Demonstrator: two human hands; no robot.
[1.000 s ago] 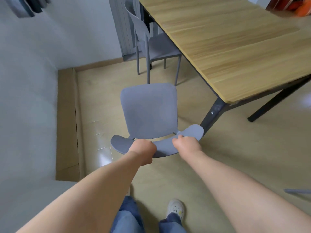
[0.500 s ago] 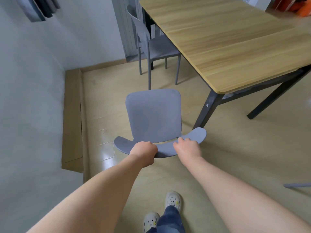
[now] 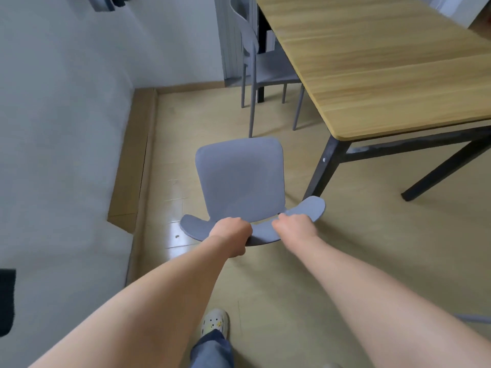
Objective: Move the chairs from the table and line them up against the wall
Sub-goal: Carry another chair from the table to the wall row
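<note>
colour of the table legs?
Black table legs, under a light wood top; head view shows it.

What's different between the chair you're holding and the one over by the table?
The held chair stands out in the open floor, clear of the table; the far chair has its seat tucked under the table's edge. The left hand and right hand grip the held chair's backrest; nobody touches the far chair. Both are the same grey style.

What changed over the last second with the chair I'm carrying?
The held grey chair has drawn back from the wooden table, clearing its black leg. Both hands stayed clamped on the backrest: left hand, right hand. The second chair remains tucked at the table.
</note>
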